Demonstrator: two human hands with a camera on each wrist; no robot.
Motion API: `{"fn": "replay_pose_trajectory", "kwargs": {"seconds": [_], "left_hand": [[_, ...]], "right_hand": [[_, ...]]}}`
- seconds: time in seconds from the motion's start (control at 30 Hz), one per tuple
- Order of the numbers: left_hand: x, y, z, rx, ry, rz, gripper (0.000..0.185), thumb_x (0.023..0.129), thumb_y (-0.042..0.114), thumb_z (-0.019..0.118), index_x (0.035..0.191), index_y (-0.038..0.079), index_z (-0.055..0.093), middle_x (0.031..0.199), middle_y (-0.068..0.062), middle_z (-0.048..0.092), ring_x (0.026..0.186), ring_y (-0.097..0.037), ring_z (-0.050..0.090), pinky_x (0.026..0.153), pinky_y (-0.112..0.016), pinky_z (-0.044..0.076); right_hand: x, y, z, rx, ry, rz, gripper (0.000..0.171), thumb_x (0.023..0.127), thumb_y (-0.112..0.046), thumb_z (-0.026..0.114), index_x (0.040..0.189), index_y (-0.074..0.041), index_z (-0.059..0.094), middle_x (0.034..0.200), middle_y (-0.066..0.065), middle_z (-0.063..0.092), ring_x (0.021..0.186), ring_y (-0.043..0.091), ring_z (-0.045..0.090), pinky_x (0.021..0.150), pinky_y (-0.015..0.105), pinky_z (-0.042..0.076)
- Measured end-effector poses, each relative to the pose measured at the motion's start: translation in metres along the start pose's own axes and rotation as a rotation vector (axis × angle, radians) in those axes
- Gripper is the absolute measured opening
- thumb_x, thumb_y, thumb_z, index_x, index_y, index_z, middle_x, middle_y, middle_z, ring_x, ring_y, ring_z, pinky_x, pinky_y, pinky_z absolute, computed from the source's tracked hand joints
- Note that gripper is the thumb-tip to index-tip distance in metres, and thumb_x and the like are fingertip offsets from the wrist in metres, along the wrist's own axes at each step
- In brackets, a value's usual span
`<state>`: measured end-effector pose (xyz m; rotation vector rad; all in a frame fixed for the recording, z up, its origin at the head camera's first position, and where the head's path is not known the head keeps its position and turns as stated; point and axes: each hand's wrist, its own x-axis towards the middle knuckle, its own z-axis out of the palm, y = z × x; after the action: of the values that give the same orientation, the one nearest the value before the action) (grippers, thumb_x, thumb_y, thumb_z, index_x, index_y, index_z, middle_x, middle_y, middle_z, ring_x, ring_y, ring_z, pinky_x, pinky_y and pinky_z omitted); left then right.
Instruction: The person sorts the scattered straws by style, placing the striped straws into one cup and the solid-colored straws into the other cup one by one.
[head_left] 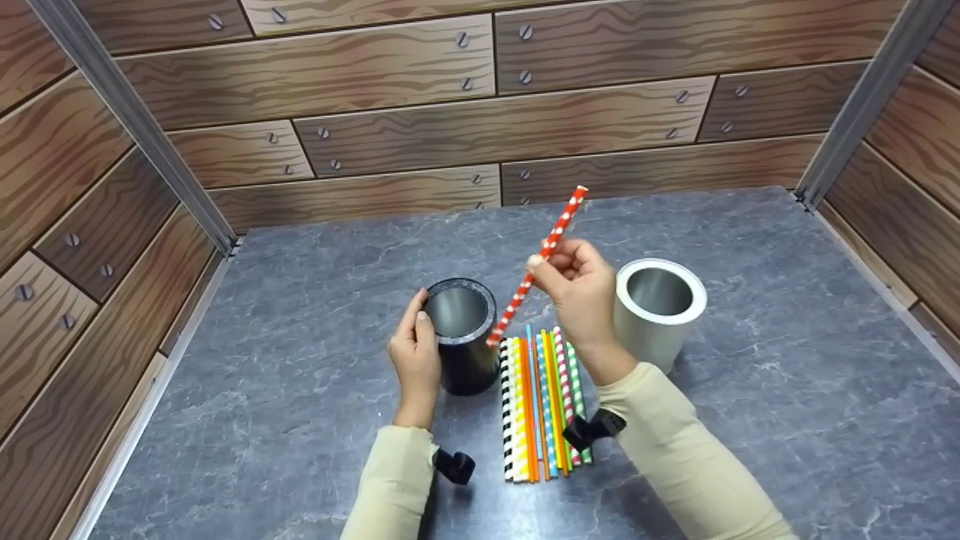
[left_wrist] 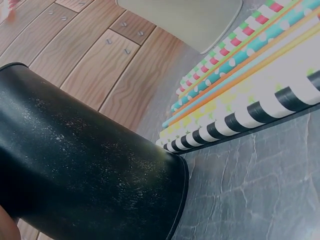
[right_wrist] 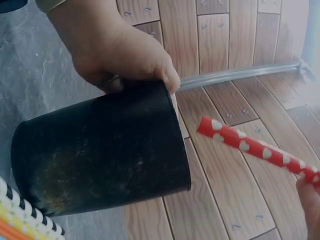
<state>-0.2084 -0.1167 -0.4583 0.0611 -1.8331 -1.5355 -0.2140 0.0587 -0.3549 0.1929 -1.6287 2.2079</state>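
My right hand [head_left: 574, 281] pinches a red straw with white hearts [head_left: 538, 264] near its middle, tilted, its lower end just beside the rim of the black cup [head_left: 461, 334]. The right wrist view shows that straw [right_wrist: 250, 149] still outside the black cup [right_wrist: 100, 155]. My left hand [head_left: 415, 352] grips the black cup's left side, thumb at the rim; it shows from behind as the left hand [right_wrist: 112, 50]. Several patterned straws [head_left: 541, 401] lie side by side on the table between the two cups. The left wrist view shows the black cup [left_wrist: 85, 175] and the straws [left_wrist: 240, 85].
A silver cup [head_left: 658, 309] stands upright right of my right hand, its side also showing as the silver cup [left_wrist: 190, 20]. The grey stone tabletop [head_left: 750, 420] is enclosed by wood-panel walls [head_left: 450, 112] at the back and both sides.
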Motion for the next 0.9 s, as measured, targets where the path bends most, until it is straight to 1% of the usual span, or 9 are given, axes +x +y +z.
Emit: {"fn": "replay_pose_trajectory", "kwargs": {"seconds": [0.1,0.2,0.27,0.33,0.47,0.6,0.73,0.9], "left_hand": [[0.0,0.0,0.001,0.003,-0.006,-0.004,0.031,0.092,0.003,0.046,0.118,-0.002,0.061,0.117,-0.015,0.063,0.113,-0.025,0.057,0.097,-0.035,0.045],[0.0,-0.001,0.002,0.006,-0.01,-0.014,0.031,0.092,0.004,0.046,0.119,-0.001,0.061,0.118,-0.014,0.063,0.114,-0.024,0.056,0.097,-0.035,0.045],[0.0,-0.001,0.002,0.003,-0.006,-0.019,0.031,0.092,0.004,0.046,0.119,-0.001,0.061,0.118,-0.014,0.063,0.114,-0.024,0.056,0.097,-0.034,0.045],[0.001,-0.001,0.002,0.0,0.002,-0.019,0.031,0.092,0.003,0.046,0.118,-0.001,0.061,0.117,-0.014,0.063,0.114,-0.024,0.056,0.097,-0.034,0.045],[0.0,-0.002,0.002,-0.004,0.011,-0.019,0.03,0.092,0.002,0.047,0.118,-0.001,0.061,0.117,-0.015,0.063,0.113,-0.025,0.057,0.097,-0.035,0.046],[-0.001,-0.002,0.001,-0.005,0.013,-0.021,0.03,0.092,0.002,0.047,0.118,-0.001,0.062,0.116,-0.015,0.063,0.113,-0.025,0.057,0.097,-0.035,0.045],[-0.001,-0.001,0.0,-0.011,0.011,-0.022,0.03,0.092,0.001,0.047,0.118,-0.002,0.061,0.117,-0.015,0.063,0.113,-0.024,0.057,0.097,-0.033,0.045],[0.0,-0.001,0.0,-0.015,0.013,-0.013,0.03,0.091,0.001,0.047,0.118,-0.003,0.061,0.117,-0.015,0.063,0.113,-0.024,0.057,0.097,-0.034,0.045]], "right_hand": [[-0.002,0.0,0.007,-0.011,-0.021,-0.083,0.017,0.073,0.006,0.068,0.088,0.004,0.061,0.068,0.002,0.059,0.059,0.009,0.058,0.059,0.023,0.055],[-0.004,0.002,0.012,-0.05,-0.036,-0.173,0.019,0.073,0.004,0.069,0.089,0.007,0.06,0.068,-0.001,0.061,0.06,0.009,0.058,0.057,0.02,0.053],[-0.005,0.005,0.015,-0.081,-0.039,-0.215,0.021,0.073,0.004,0.069,0.09,0.01,0.058,0.069,-0.003,0.061,0.06,0.008,0.057,0.055,0.018,0.051],[-0.006,0.01,0.017,-0.113,-0.041,-0.236,0.024,0.073,0.004,0.069,0.091,0.011,0.055,0.07,-0.005,0.061,0.061,0.007,0.057,0.054,0.017,0.05],[-0.009,0.022,0.018,-0.148,-0.041,-0.233,0.023,0.072,0.004,0.069,0.089,0.009,0.055,0.069,-0.004,0.06,0.061,0.006,0.056,0.054,0.018,0.051],[-0.012,0.033,0.017,-0.184,-0.044,-0.215,0.021,0.072,0.004,0.07,0.087,0.009,0.055,0.069,0.001,0.061,0.061,0.005,0.058,0.056,0.018,0.051],[-0.016,0.041,0.017,-0.195,-0.072,-0.182,0.02,0.072,0.004,0.07,0.084,0.008,0.055,0.071,0.007,0.063,0.064,0.006,0.06,0.059,0.019,0.052],[-0.021,0.048,0.019,-0.2,-0.101,-0.151,0.016,0.073,0.006,0.069,0.083,0.009,0.056,0.071,0.007,0.062,0.064,0.006,0.06,0.058,0.018,0.051]]}}
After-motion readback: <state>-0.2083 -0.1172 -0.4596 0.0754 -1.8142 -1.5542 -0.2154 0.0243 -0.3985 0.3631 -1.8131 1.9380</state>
